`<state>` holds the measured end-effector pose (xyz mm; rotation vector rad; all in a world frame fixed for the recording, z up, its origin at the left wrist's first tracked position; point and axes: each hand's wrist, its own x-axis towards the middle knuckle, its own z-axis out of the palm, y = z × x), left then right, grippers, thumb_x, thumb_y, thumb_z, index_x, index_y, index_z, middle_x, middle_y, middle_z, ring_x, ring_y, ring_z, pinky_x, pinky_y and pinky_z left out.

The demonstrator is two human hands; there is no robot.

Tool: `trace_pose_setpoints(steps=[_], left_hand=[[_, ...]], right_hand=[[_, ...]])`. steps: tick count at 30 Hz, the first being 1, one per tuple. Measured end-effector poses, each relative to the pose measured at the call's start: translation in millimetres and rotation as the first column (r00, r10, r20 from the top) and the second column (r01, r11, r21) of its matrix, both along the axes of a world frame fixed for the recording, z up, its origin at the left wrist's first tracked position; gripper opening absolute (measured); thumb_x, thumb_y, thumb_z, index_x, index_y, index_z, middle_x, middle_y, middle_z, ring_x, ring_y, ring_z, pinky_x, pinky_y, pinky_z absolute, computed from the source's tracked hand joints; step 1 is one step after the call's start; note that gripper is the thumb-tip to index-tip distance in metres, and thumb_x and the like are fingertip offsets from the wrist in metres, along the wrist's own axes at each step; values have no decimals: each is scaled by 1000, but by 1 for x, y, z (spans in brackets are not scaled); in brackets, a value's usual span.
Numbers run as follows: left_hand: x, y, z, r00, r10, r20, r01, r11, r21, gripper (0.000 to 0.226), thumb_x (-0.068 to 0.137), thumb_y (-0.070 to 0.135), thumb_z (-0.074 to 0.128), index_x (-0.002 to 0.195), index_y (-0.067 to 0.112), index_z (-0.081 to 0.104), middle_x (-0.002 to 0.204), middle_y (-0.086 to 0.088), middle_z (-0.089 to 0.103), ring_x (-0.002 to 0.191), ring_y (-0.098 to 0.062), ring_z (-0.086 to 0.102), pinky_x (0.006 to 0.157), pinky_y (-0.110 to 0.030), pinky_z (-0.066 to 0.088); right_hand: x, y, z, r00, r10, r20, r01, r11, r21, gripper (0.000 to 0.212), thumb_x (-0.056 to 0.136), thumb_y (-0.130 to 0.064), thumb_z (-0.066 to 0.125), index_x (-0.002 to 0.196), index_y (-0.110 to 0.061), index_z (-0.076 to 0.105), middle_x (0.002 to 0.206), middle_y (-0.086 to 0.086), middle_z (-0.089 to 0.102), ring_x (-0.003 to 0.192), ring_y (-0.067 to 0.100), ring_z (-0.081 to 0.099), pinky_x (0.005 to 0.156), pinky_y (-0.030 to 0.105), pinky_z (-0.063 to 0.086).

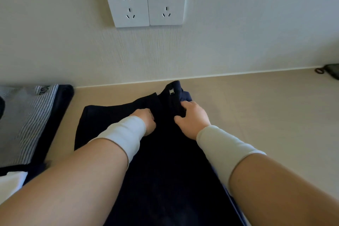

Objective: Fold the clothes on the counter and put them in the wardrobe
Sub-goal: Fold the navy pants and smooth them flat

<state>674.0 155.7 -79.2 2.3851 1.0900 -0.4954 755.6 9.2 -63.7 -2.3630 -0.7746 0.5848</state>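
A dark navy garment (165,161) lies spread on the beige counter (266,115), running from near the wall toward me. Its far end is bunched, with a small white label showing. My left hand (146,119) rests on the cloth with its fingers curled into the fabric. My right hand (192,117) grips the bunched far part of the same garment. Both wrists wear pale bands.
A striped grey-and-white garment (31,115) lies on dark cloth at the left, with a white piece (11,180) below it. Two white wall sockets (145,3) sit on the wall ahead. A dark object (330,71) lies at the counter's far right.
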Motion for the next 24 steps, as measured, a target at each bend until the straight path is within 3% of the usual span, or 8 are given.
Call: trace_pose_setpoints(steps=[4, 6, 10, 14, 17, 19, 22, 24], left_hand=[[17, -4, 8, 901, 202, 383, -253, 964, 87, 37, 91, 11, 48, 128, 16, 50, 127, -4, 53, 106, -28, 55, 84, -33, 42], [26, -5, 12, 877, 149, 456, -208, 975, 80, 49, 90, 6, 47, 136, 22, 42, 139, -2, 44, 116, -29, 53, 90, -32, 39], [47, -3, 14, 920, 65, 385, -91, 995, 49, 64, 84, -2, 43, 140, 29, 40, 137, -2, 51, 115, -27, 54, 92, -31, 41], [67, -9, 16, 950, -33, 312, 10, 997, 77, 44, 85, 4, 47, 125, 21, 54, 114, -5, 63, 98, -28, 57, 83, -30, 45], [73, -12, 15, 961, -79, 264, 45, 990, 132, 29, 86, 11, 48, 113, 15, 57, 101, -5, 65, 94, -31, 59, 80, -34, 47], [73, -10, 12, 966, -89, 245, 48, 984, 170, 19, 87, 14, 46, 105, 15, 53, 91, -4, 59, 86, -31, 55, 72, -32, 41], [70, -8, 8, 975, -114, 188, 71, 972, 222, 18, 91, 18, 43, 107, 14, 51, 91, -6, 54, 83, -29, 48, 71, -31, 35], [68, -6, 7, 973, -130, 189, 77, 961, 266, 21, 92, 18, 41, 109, 12, 53, 96, -10, 59, 83, -30, 48, 70, -31, 35]], right_hand=[[4, -1, -5, 981, 107, -160, -103, 994, 33, 45, 90, -14, 54, 135, -22, 54, 135, 1, 54, 120, 24, 53, 94, 26, 41], [7, -1, -7, 960, 88, -267, -77, 996, 53, 39, 94, -15, 49, 131, -22, 59, 129, 1, 60, 117, 23, 54, 98, 29, 42], [21, 1, -11, 945, 82, -317, -65, 996, 62, 26, 91, -7, 41, 99, -12, 66, 94, 12, 65, 93, 31, 59, 83, 35, 50], [38, -3, -17, 971, 89, -222, -90, 996, 8, 27, 87, -2, 45, 67, -20, 44, 69, 3, 48, 76, 27, 50, 61, 27, 36], [46, -2, -19, 988, 59, -139, -52, 997, 56, 19, 86, -4, 46, 74, -16, 53, 77, 3, 52, 82, 29, 50, 63, 28, 37], [54, -1, -24, 994, -84, -63, 91, 989, 113, 26, 88, -5, 44, 88, -16, 67, 94, 3, 55, 92, 26, 48, 73, 27, 37], [67, -1, -27, 919, -355, -169, 384, 903, 192, 28, 93, -11, 44, 110, -17, 66, 110, 1, 60, 96, 20, 53, 78, 22, 35], [71, 0, -28, 906, -345, -247, 391, 904, 171, 22, 94, -23, 53, 114, -16, 60, 99, -3, 60, 93, 17, 55, 76, 23, 37]])
